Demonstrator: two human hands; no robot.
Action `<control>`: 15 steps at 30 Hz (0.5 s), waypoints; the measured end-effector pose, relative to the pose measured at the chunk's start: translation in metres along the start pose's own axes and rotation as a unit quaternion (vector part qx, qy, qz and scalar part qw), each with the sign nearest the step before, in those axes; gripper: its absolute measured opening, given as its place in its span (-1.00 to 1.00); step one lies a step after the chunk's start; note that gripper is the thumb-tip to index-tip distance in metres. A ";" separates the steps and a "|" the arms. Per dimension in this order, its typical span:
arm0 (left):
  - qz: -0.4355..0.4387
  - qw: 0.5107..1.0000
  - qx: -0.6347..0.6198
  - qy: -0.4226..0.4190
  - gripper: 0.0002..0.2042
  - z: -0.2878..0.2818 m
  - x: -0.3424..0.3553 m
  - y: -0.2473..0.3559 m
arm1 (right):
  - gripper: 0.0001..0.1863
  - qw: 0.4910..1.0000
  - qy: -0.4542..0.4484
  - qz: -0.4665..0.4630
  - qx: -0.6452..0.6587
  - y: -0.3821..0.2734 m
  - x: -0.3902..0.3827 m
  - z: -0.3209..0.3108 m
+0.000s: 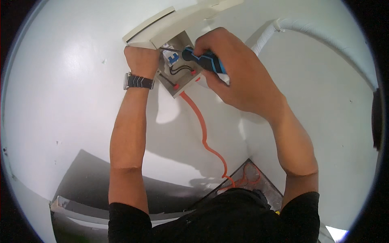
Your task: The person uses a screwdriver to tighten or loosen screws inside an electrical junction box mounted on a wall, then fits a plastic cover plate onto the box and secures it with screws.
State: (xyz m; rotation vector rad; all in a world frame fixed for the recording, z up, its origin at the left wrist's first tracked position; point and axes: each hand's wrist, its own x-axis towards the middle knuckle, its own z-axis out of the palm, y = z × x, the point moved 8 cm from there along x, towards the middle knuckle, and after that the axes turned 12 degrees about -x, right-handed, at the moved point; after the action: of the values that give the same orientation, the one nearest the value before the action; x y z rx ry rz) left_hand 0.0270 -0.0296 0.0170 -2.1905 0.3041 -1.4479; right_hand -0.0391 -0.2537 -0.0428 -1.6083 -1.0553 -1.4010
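Gripping a screwdriver (206, 61) in curled fingers of the right hand (239, 71), upper centre of the frame; aiming its long axis leftward and slightly up, across the switch (172, 58) inside the box (187, 85); holding the left hand (141, 60) nearer the shaft's far end. Cannot tell its hidden fingers' pose.

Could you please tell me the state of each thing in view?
Box: open, black wires inside
Cover: raised above the opening
Blue unit: inside the box, on or off unclear
Screwdriver: gripped in the right hand
Watch: fastened on the left wrist
Orange cable: hanging in a curve
White wrapped pipe: bent
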 end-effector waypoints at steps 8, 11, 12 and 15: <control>-0.004 0.995 -0.060 0.076 -0.88 -0.015 0.003 0.006 | -0.70 0.998 -0.004 0.050 -0.040 0.008 -0.001 -0.005; 0.002 0.993 -0.085 0.081 -0.91 -0.014 0.000 0.002 | -0.73 0.989 -0.074 0.087 -0.096 0.004 0.007 -0.001; -0.005 0.994 -0.082 0.070 -0.91 -0.011 0.000 0.000 | -0.74 0.958 -0.136 0.202 -0.151 0.017 0.002 0.002; -0.006 0.991 -0.101 0.083 -0.90 -0.012 -0.002 -0.002 | -0.75 0.985 -0.053 0.119 -0.115 0.004 0.002 -0.008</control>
State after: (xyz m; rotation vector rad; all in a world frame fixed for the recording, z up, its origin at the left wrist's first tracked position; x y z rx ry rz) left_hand 0.0154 -0.0302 0.0203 -2.2330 0.5165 -1.6756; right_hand -0.0387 -0.2625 -0.0396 -1.9250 -0.7488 -1.3250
